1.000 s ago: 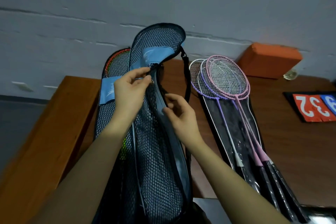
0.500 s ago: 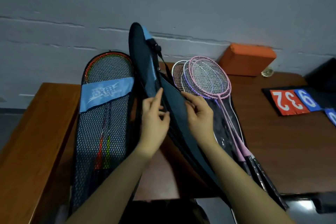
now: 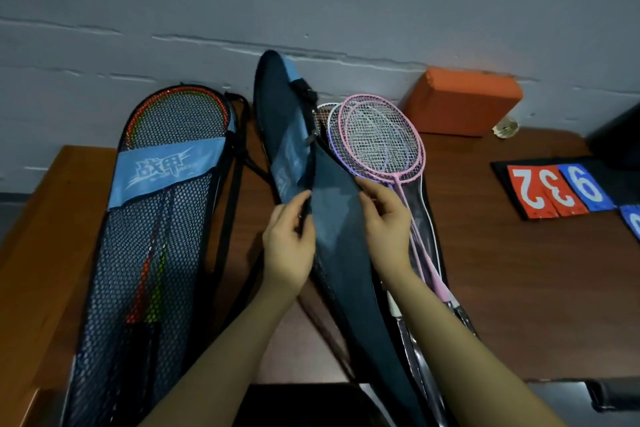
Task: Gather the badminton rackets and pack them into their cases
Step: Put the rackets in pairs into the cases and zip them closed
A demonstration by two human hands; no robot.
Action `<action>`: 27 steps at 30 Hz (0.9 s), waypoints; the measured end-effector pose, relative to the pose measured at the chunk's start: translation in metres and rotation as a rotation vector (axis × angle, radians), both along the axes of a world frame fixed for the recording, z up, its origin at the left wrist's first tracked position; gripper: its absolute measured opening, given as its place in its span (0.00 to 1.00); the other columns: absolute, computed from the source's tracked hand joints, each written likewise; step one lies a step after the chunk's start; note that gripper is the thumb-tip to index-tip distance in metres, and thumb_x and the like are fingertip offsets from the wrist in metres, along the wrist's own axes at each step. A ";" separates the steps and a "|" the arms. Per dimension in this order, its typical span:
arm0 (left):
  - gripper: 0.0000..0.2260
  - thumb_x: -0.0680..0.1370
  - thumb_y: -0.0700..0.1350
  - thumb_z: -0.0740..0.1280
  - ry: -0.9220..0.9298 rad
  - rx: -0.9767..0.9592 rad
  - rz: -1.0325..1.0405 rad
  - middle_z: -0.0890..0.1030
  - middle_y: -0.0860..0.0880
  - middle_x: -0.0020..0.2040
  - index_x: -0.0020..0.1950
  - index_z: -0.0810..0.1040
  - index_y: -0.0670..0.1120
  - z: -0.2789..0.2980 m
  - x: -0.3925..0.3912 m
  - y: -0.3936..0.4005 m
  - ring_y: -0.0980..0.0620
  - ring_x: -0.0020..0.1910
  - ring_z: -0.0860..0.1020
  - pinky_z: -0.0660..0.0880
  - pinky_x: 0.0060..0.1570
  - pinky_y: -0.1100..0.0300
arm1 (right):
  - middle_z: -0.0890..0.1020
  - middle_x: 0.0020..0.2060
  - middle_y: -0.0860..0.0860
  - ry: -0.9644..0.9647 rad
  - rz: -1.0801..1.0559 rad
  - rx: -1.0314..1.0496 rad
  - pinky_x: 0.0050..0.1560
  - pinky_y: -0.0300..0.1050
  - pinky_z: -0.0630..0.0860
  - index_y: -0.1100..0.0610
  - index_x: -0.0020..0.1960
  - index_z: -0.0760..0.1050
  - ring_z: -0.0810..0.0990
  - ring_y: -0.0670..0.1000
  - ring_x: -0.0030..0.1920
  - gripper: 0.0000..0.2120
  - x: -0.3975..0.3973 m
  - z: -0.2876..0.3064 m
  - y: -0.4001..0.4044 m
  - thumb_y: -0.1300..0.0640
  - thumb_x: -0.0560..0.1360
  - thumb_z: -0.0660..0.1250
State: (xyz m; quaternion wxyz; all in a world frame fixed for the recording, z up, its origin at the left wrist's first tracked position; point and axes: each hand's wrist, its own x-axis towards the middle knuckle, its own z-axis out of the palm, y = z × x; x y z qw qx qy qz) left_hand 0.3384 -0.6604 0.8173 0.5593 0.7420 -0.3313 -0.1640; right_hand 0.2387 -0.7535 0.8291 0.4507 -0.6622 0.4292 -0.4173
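I hold a dark blue racket case [image 3: 332, 218] upright on edge over the brown table [image 3: 502, 288]. My left hand [image 3: 289, 243] pinches its near edge, and my right hand [image 3: 386, 218] grips the opposite side. On the left lies a mesh case [image 3: 138, 253] with a light blue band; red and green rackets show through the mesh. To the right, pink, purple and white rackets [image 3: 377, 139] lie stacked on a flat black case [image 3: 427, 218], partly hidden behind the case I hold.
An orange block [image 3: 464, 100] sits against the grey wall at the back right. A scoreboard flip card [image 3: 561, 191] with red and blue numbers lies at the right. A shuttlecock [image 3: 506, 128] rests beside the block. A wooden bench [image 3: 41, 236] stands at the left.
The case in my hands has turned from mesh side up onto its edge and shifted right, uncovering the mesh case with rackets on the left. Both hands slid lower along its edges.
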 end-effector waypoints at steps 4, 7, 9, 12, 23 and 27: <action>0.16 0.76 0.36 0.64 -0.016 -0.098 -0.018 0.72 0.50 0.45 0.63 0.75 0.46 0.014 0.019 0.011 0.53 0.36 0.71 0.72 0.36 0.62 | 0.78 0.48 0.54 0.081 0.022 -0.055 0.52 0.26 0.69 0.57 0.57 0.78 0.76 0.36 0.48 0.14 0.000 -0.012 -0.009 0.69 0.76 0.60; 0.14 0.75 0.35 0.66 -0.024 -0.066 -0.035 0.74 0.49 0.49 0.60 0.77 0.43 0.016 0.024 0.012 0.56 0.35 0.70 0.69 0.33 0.67 | 0.77 0.47 0.54 0.198 0.054 -0.075 0.49 0.25 0.68 0.57 0.59 0.77 0.75 0.40 0.44 0.14 0.003 -0.027 -0.014 0.68 0.77 0.61; 0.14 0.75 0.34 0.66 -0.011 -0.016 -0.058 0.74 0.48 0.50 0.59 0.77 0.41 0.011 0.024 0.009 0.58 0.33 0.70 0.68 0.31 0.69 | 0.76 0.48 0.54 0.275 0.073 -0.065 0.47 0.28 0.68 0.57 0.60 0.77 0.75 0.45 0.44 0.15 0.003 -0.037 -0.016 0.67 0.77 0.61; 0.16 0.73 0.34 0.68 -0.056 0.064 -0.123 0.75 0.44 0.51 0.60 0.77 0.40 0.002 0.024 0.007 0.56 0.36 0.71 0.70 0.35 0.70 | 0.75 0.48 0.53 0.346 0.117 -0.022 0.49 0.31 0.66 0.57 0.62 0.75 0.74 0.45 0.43 0.17 0.001 -0.043 -0.019 0.67 0.76 0.60; 0.16 0.74 0.34 0.67 -0.002 0.085 -0.119 0.71 0.46 0.47 0.62 0.75 0.39 -0.007 -0.002 -0.018 0.57 0.38 0.70 0.67 0.40 0.77 | 0.78 0.49 0.57 0.595 -0.090 -0.117 0.46 0.48 0.73 0.59 0.59 0.76 0.78 0.58 0.48 0.14 -0.092 -0.072 -0.037 0.61 0.74 0.66; 0.17 0.74 0.33 0.67 0.010 0.097 -0.125 0.70 0.45 0.48 0.63 0.74 0.38 -0.012 -0.015 -0.030 0.57 0.38 0.69 0.68 0.40 0.76 | 0.78 0.51 0.59 0.852 -0.149 -0.126 0.47 0.52 0.68 0.58 0.59 0.76 0.75 0.63 0.50 0.15 -0.107 -0.083 -0.046 0.59 0.74 0.67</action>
